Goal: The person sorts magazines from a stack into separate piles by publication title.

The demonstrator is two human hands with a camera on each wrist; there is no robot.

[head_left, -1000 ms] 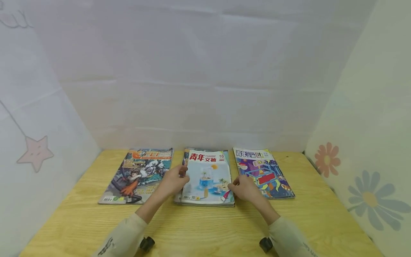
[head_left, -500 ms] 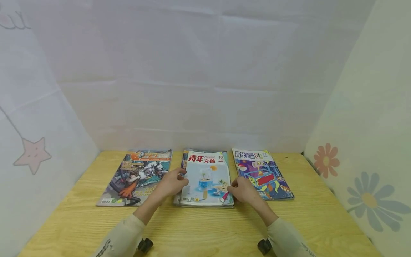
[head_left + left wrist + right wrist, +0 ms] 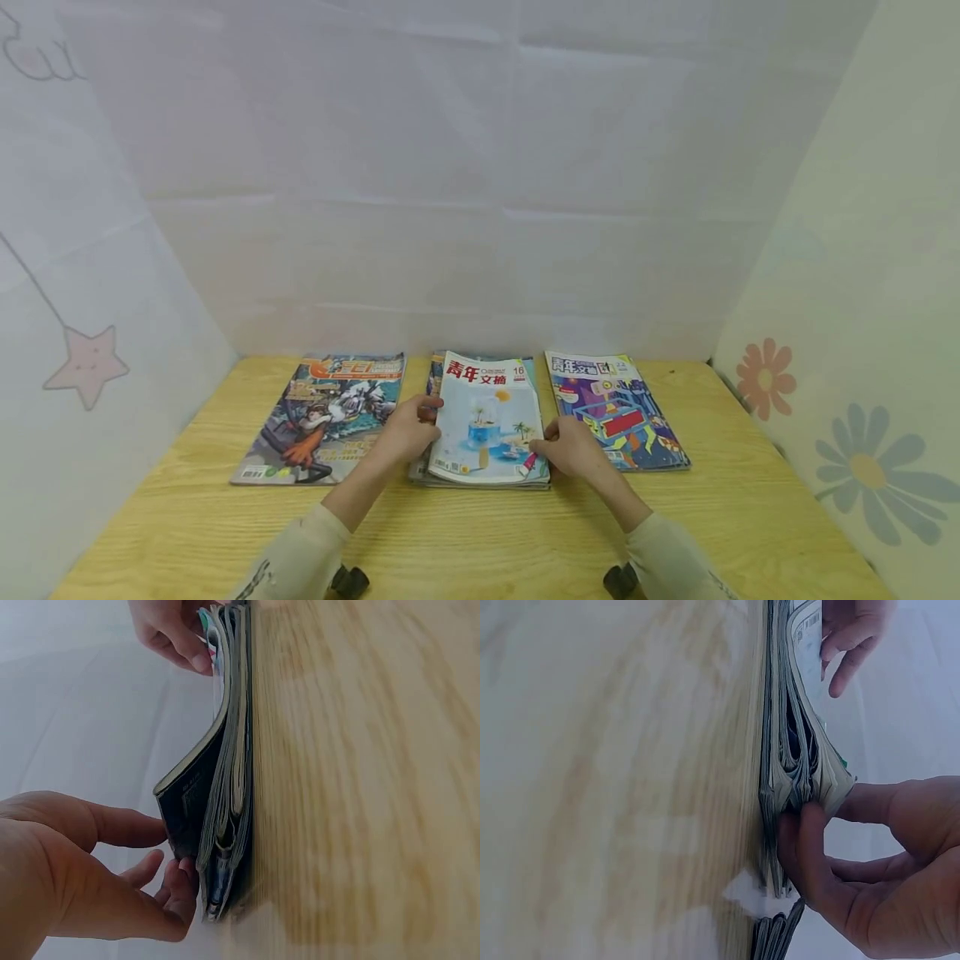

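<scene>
Hands pinch top mag (image 3: 489, 417) off stack: your left hand (image 3: 407, 432) & right hand (image 3: 573, 446) fingers curled on edges; lift level.

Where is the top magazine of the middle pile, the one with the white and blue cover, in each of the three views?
Head: top magazine at centre, on the middle pile, between both hands.
Left wrist: its dark spine edge is raised off the pile, by the left hand.
Right wrist: its barcode corner at the top, outermost on the pile.
Shared landmark: the wooden table.
</scene>
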